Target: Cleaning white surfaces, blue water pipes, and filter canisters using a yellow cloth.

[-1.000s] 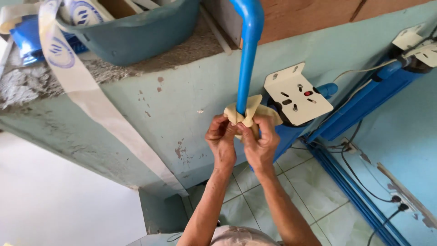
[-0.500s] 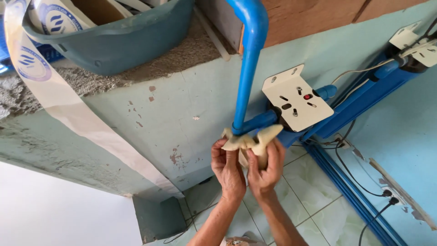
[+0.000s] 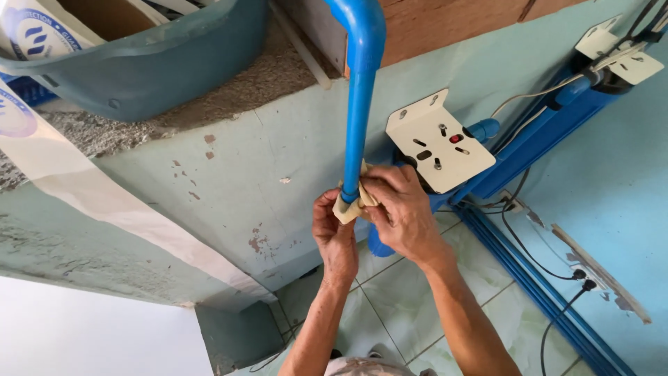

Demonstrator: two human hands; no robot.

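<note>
Cream cloth (image 3: 350,206) is sitting wrapped round the foot of the blue pipe (image 3: 360,104), against the pale green wall (image 3: 229,181); left hand (image 3: 334,233) and right hand (image 3: 400,212) are both pinching it in a narrow grip; a loose pinch is risking the cloth slipping off; knuckles are crowding the white bracket (image 3: 438,143).

Left hand (image 3: 334,233): I see it raised at frame centre, fingers curled shut.
Right hand (image 3: 400,209): beside it, fingers pinched closed.

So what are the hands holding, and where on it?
Both hands, left and right, pinch a beige cloth wrapped around the blue pipe, at its bunched ends.
</note>
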